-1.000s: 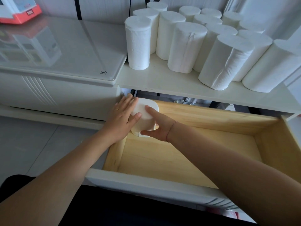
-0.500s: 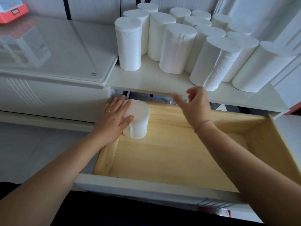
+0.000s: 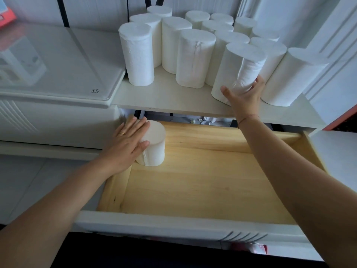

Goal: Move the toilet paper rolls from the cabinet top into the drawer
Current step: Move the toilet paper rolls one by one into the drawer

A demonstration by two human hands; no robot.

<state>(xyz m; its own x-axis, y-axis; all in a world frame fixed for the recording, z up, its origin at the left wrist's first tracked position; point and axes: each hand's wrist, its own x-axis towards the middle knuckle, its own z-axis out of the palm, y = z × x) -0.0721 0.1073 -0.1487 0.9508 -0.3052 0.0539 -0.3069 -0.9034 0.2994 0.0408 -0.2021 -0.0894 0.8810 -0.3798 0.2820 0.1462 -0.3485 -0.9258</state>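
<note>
**A:** Where is the left hand?

**B:** The left hand (image 3: 127, 144) is down in the drawer (image 3: 193, 182). It is opened flat, with the fingers straight and close together, and it is laid against one roll (image 3: 154, 149). The thumb lies across the roll's front. It presses the roll and does not wrap round it. There is a ring (image 3: 122, 133) on one finger.

**A:** And that roll?

**B:** It stands upright in the drawer's far left corner, just beyond the palm and touching it.

**A:** The right hand?

**B:** The right hand (image 3: 243, 95) is up on the cabinet top (image 3: 170, 97), curled round the lower part of the front roll (image 3: 233, 70). The thumb is on the roll's left side and the fingers are on its right. I cannot tell whether the base has left the surface. A thread bracelet (image 3: 247, 118) circles the wrist.

**A:** What is around that hand?

**B:** The other rolls (image 3: 195, 59) stand upright behind it and to both sides. One is just beside the fingers on the right. Well off to the left of both hands lies a glass sheet (image 3: 58, 60).
</note>
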